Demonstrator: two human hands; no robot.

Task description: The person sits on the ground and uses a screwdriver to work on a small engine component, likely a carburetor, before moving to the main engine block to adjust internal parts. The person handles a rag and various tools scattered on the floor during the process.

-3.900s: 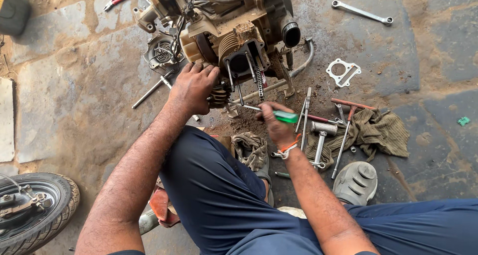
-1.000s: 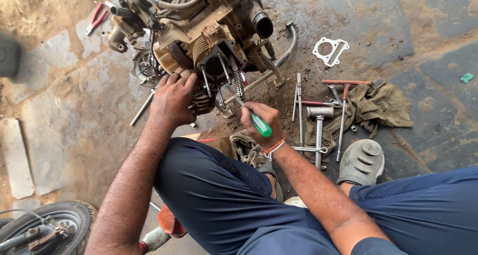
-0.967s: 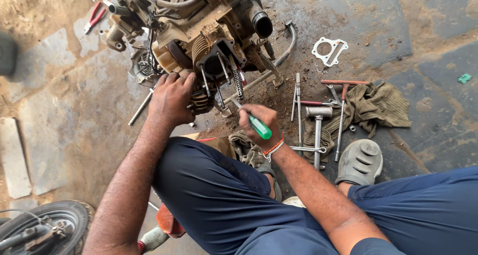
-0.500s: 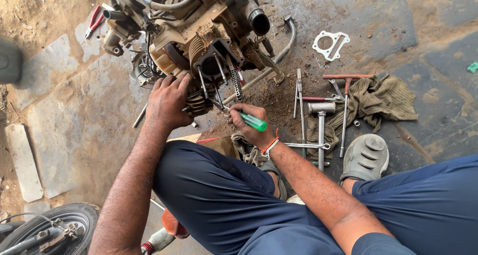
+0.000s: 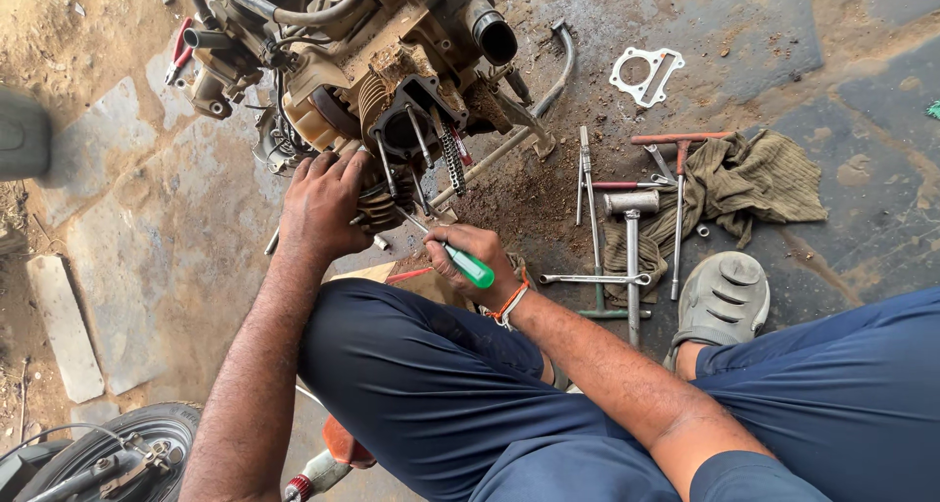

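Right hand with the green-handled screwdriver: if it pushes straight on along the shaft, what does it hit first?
Probably the engine's open cylinder mouth, among the studs: the right hand aims the green-handled screwdriver up-left at it. Depth unclear; the left hand lies just beside that line.

White gasket [image 5: 646, 74], olive rag [image 5: 744, 184], hammer [image 5: 632, 228], grey sandal [image 5: 723, 299], tyre [image 5: 117, 448]

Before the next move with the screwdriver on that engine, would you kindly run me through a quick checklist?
1. Right hand grips the green-handled screwdriver: ok.
2. Left hand braces the finned cylinder on the engine: ok.
3. Screwdriver tip seated where intended: cannot tell, it is hidden among the studs.
4. Cam chain clear of the fingers: ok, it hangs beside them.
5. Spare tools near the rag within reach: ok.
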